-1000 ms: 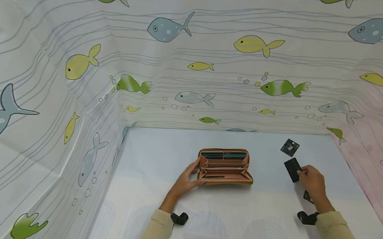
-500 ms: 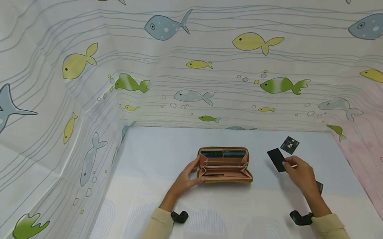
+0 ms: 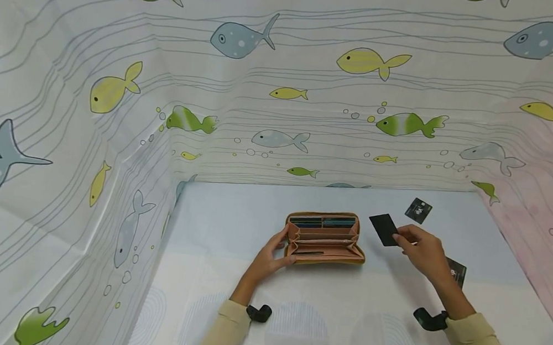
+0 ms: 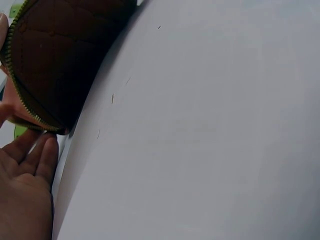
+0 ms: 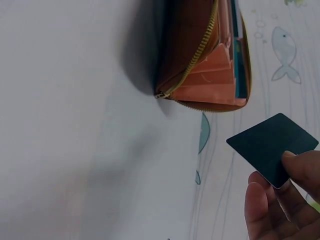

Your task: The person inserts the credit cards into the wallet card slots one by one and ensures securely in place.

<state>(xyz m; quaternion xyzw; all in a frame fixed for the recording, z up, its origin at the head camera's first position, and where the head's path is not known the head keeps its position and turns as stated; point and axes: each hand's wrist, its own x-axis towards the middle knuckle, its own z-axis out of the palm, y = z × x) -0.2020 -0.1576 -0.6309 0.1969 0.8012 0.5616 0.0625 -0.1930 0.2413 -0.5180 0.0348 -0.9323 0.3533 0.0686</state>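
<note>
A brown zip-around wallet (image 3: 325,259) lies unzipped on the table, its pinkish inner compartments facing up and several cards (image 3: 337,221) tucked in the far slots. My left hand (image 3: 265,260) grips its left end, thumb at the near edge and fingers along the side. In the left wrist view, the quilted outer cover (image 4: 55,45) and gold zipper show above the fingers. My right hand (image 3: 421,250) pinches a plain black card (image 3: 384,229) by its corner, between thumb and fingers, just right of the wallet. The right wrist view shows this card (image 5: 272,145) apart from the wallet's end.
One black card (image 3: 418,210) with light lettering lies on the table at the back right. Another dark card (image 3: 457,270) lies partly hidden behind my right wrist. A fish-patterned sheet (image 3: 312,115) rises behind and beside the white table (image 3: 233,207).
My right hand has carried the black card leftward, closer to the wallet, uncovering more of the card beside its wrist. My left hand stays on the wallet.
</note>
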